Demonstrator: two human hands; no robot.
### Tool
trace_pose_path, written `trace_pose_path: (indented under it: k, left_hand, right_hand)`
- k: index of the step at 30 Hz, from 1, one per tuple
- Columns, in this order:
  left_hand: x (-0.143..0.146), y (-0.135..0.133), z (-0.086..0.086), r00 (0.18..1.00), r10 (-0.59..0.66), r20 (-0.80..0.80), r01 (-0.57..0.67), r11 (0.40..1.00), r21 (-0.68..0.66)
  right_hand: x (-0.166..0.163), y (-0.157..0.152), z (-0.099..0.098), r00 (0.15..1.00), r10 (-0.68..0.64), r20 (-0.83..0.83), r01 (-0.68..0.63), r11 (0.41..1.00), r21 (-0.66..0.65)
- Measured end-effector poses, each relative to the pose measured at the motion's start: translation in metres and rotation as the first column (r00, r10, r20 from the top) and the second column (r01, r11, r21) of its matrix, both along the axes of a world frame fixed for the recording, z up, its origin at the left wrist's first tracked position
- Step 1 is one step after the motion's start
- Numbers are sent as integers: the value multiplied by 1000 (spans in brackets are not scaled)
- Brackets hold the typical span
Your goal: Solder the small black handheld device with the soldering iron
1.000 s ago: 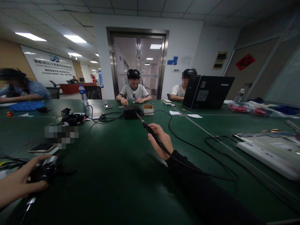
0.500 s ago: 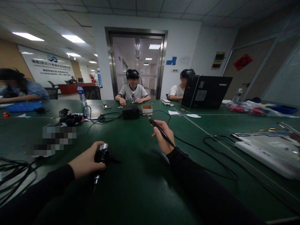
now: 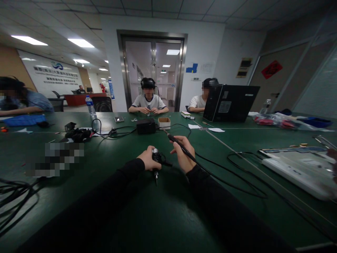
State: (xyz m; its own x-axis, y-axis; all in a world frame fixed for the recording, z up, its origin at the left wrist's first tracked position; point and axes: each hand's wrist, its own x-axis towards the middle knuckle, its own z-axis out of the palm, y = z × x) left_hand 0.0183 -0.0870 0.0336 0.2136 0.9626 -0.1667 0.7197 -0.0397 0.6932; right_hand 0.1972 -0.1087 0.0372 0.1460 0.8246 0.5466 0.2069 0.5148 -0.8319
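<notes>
My right hand (image 3: 184, 153) is closed around a black, pen-shaped soldering iron (image 3: 181, 146), with its thin metal tip pointing forward and to the left. A black cord trails from the iron's rear across the table to the right. To the left, my left hand (image 3: 149, 158) grips a black-and-silver tool (image 3: 156, 163). The tool has a silver cylinder at its top, a pointed metal tip facing toward me, and what looks like black cord around its middle. Its exact kind is unclear. Both hands are above the green table (image 3: 137, 214), a short gap apart.
Ahead are a black box (image 3: 146, 127) and a small open cardboard box (image 3: 164, 122). Black cables (image 3: 21, 196) lie at left; a white-and-silver panel (image 3: 302, 172) is at right. A large black case (image 3: 229, 103) stands behind. Several people sit around the table.
My left hand has moved right and forward with the black-and-silver tool, coming close to my right hand. My right hand with the soldering iron has stayed almost in place.
</notes>
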Motion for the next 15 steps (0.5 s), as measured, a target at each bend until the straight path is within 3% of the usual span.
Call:
trace_pose_path:
  k: [4, 9, 12, 15]
  left_hand:
    - [-3, 9, -9, 1000, 1, 25, -1, 1000, 1]
    - [-13, 38, -9, 993, 114, -24, -114, 994, 1]
    - [-11, 61, -12, 993, 80, -81, -74, 994, 75]
    - [-7, 75, -20, 999, 19, -32, -15, 991, 135]
  right_hand:
    - [-1, 0, 0, 1000, -10, -9, 10, 1000, 13]
    - [-1, 1, 0, 999, -3, -37, 3, 1000, -2]
    - [1, 2, 0, 999, -13, -39, 12, 999, -30]
    - [3, 2, 0, 999, -15, -34, 13, 998, -56]
